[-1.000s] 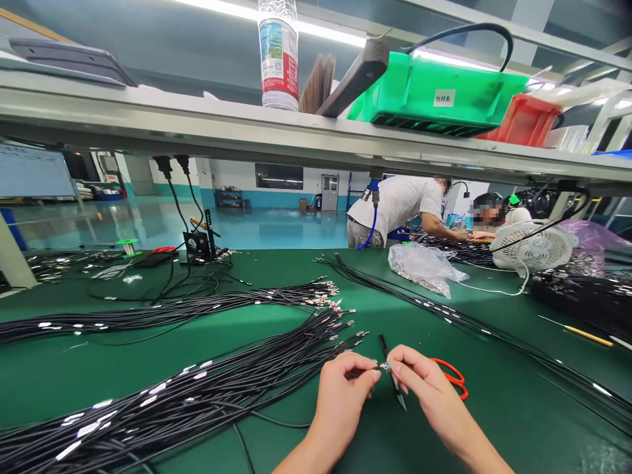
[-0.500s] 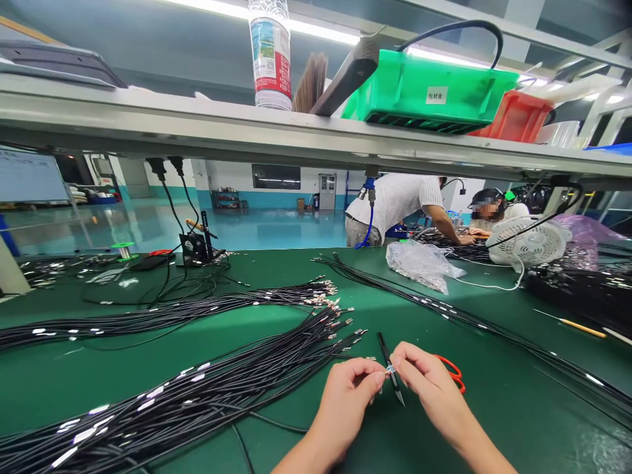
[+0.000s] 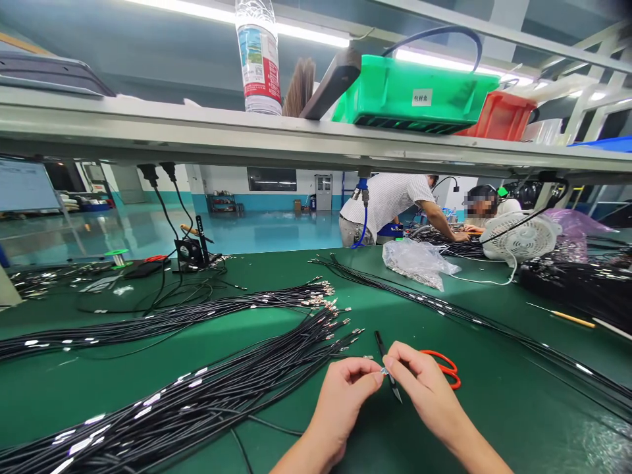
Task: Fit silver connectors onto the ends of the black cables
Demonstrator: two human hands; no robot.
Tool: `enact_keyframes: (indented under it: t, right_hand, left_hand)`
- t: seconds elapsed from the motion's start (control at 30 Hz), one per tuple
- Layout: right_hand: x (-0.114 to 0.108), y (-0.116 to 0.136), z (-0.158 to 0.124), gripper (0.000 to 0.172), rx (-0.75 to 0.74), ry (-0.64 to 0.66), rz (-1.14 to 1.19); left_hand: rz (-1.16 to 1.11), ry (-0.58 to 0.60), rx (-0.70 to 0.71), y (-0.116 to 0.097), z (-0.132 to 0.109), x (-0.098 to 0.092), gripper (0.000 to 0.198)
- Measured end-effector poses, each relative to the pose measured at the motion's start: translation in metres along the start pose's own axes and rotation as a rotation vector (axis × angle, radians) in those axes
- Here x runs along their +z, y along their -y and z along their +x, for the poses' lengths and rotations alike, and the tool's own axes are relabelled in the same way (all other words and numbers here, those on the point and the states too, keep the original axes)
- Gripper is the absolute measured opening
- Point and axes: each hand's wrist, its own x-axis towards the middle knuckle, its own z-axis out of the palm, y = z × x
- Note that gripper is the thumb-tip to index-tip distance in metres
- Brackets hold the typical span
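My left hand [image 3: 340,401] is closed in a pinch on the end of a black cable, most of which the fingers hide. A small bit of thin pale wires [image 3: 384,371] shows at the fingertips. My right hand [image 3: 424,382] pinches these wires from the other side, its fingertips almost touching the left thumb. Beneath both hands lies a black craft knife [image 3: 380,342], blade pointing toward me. Red-handled scissors [image 3: 453,375] are partly covered by my right hand. Left of the hands spreads a bundle of black cables [image 3: 237,375] with white labels and bared ends.
Further bundles [image 3: 162,319] [image 3: 444,306] of cables cross the green table. A plastic bag [image 3: 417,260], a white fan [image 3: 521,237] and a yellow-handled pick [image 3: 573,319] lie to the right. Overhead, a shelf [image 3: 296,141] bears a green bin [image 3: 395,85] and a bottle [image 3: 257,66]. Two people work beyond.
My fingertips have drawn closer together, and less of the thin wires shows between them. The whole view has shifted slightly, with the shelf things appearing further left.
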Motion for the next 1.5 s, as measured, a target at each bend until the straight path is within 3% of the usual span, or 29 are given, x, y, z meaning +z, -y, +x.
enact_keyframes:
  t: [0.53, 1.5]
  right_hand:
    - [0.0021, 0.0045, -0.0017, 0.031, -0.008, -0.007, -0.033]
    - [0.0041, 0.0069, -0.0026, 0.032, 0.021, -0.007, -0.024]
  left_hand:
    - [0.005, -0.024, 0.006, 0.0009, -0.0019, 0.0022, 0.01]
    - [-0.049, -0.036, -0.044, 0.0054, -0.0011, -0.0001, 0.015]
